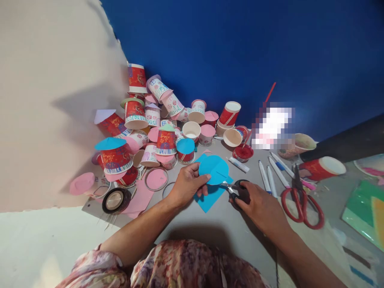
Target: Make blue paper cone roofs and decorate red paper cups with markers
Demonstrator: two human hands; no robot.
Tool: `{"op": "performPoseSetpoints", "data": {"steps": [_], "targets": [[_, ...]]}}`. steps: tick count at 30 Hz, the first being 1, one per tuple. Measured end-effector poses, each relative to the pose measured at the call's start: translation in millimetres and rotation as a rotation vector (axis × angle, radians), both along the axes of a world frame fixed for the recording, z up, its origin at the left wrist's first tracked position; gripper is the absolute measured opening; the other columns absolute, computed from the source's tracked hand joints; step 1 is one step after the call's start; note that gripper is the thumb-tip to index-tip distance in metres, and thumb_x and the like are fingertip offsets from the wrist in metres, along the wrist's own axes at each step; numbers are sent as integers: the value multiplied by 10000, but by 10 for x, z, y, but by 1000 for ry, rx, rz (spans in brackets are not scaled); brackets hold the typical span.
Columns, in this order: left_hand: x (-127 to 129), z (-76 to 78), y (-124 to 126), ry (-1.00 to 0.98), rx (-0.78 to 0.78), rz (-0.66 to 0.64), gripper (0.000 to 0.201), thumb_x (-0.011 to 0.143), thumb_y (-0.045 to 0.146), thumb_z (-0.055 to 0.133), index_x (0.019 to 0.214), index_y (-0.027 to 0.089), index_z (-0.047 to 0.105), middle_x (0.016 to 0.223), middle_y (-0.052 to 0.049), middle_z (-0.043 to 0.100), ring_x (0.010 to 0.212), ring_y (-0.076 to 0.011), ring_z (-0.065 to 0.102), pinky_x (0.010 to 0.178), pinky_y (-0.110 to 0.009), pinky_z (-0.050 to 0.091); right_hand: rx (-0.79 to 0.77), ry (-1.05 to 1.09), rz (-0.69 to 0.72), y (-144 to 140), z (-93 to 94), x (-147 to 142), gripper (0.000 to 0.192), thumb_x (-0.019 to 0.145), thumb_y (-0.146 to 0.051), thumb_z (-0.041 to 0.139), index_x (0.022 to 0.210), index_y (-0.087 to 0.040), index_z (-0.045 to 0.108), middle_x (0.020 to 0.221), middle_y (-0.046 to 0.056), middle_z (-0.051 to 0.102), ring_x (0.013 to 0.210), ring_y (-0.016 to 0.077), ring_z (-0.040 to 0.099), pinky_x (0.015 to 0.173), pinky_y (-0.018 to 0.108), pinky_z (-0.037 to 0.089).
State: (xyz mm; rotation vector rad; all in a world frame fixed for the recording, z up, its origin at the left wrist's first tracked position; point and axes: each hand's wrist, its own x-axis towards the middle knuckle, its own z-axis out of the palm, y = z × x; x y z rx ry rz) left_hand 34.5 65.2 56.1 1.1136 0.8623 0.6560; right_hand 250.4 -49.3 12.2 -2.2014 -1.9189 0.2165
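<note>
Pinching blue paper circle [213,169], left hand [187,184]; right hand [261,206] closed round black scissors [237,189]

- A paper disc [213,169] sits in the left hand [187,185] near the middle of the table [222,224], above a paper sheet [210,196] lying flat on the table.
- Small scissors [235,189] in the right hand [259,206] meet the disc's right edge.
- A heap of paper cups [156,124] crowds the table's far left corner, against the wall.
- A tape roll [116,200] lies at the left edge, in front of the heap.
- Marker pens [271,176] lie side by side right of the hands; larger scissors [301,202] rest just right of them.
- A cup on its side [322,168] lies behind the larger scissors, toward the right edge.
</note>
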Motion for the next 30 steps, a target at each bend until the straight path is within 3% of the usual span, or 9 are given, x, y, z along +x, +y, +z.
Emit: {"op": "performPoseSetpoints", "data": {"steps": [4, 8, 11, 21, 24, 26, 30], "targets": [[26, 19, -17, -40, -73, -41, 399, 712, 423, 812, 917, 145, 613, 584, -44, 718, 404, -119, 584, 400, -198, 425, 84, -55, 62, -17, 10, -2, 297, 855, -276, 705, 1139, -193, 675, 1123, 121, 720, 1008, 303, 696, 732, 349, 508], [39, 10, -37, -1, -56, -53, 376, 717, 414, 798, 900, 134, 625, 601, -65, 731, 408, -122, 586, 403, -206, 439, -79, -81, 23, 21, 67, -5, 149, 899, -337, 681, 982, -217, 710, 1019, 83, 705, 822, 259, 700, 592, 320, 429], [47, -7, -59, 64, 6, -35, 284, 738, 369, 762, 848, 145, 626, 577, -42, 713, 405, -105, 566, 403, -191, 429, -161, 13, 55, 66, 80, 23, 142, 911, -341, 673, 897, -200, 679, 888, 49, 695, 788, 240, 688, 613, 311, 418], [67, 5, -137, 143, 123, -61, 166, 770, 298, 697, 783, 166, 597, 540, -2, 667, 406, -82, 523, 400, -173, 412, -29, 171, 114, 34, 50, 19, 44, 879, -214, 662, 849, -207, 629, 873, 38, 655, 742, 201, 643, 644, 297, 433], [71, -8, -146, 175, 164, -59, 169, 779, 297, 687, 744, 171, 579, 519, 12, 641, 398, -74, 499, 390, -170, 395, 18, 315, 167, 24, 96, 11, 84, 920, -241, 608, 893, -212, 682, 912, 52, 685, 819, 215, 663, 733, 321, 460], [73, -22, -160, 182, 182, -66, 170, 783, 299, 685, 739, 173, 580, 517, 22, 625, 408, -76, 503, 390, -169, 399, 83, 479, 128, 12, 152, 4, 169, 958, -301, 560, 916, -219, 702, 905, 51, 703, 826, 210, 662, 756, 323, 465], [82, -49, -208, 147, 173, -106, 157, 782, 292, 699, 759, 175, 596, 542, 38, 607, 463, -95, 561, 400, -173, 435, 112, 896, -9, -14, 259, -9, 444, 1002, -538, 448, 823, -202, 678, 751, 33, 671, 616, 154, 568, 580, 284, 415]]}}
